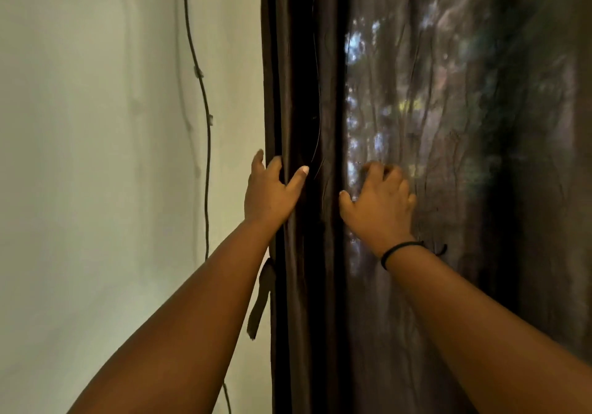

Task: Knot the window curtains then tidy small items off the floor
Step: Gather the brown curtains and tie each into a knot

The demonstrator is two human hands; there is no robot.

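A dark brown curtain point(448, 93) hangs full length over the right half of the view, with daylight and foliage glowing through its thin crinkled cloth. My left hand point(272, 192) grips the curtain's folded left edge, fingers curled round it and thumb on the front. My right hand point(381, 199) sits on the cloth just to the right, fingers bent and bunching the fabric. A black band circles my right wrist. The floor and any small items on it are out of view.
A pale wall point(96, 157) fills the left half. A thin black cable point(205, 99) runs down it, fixed with small clips. A short dark fabric tie point(261, 301) dangles by the curtain's left edge.
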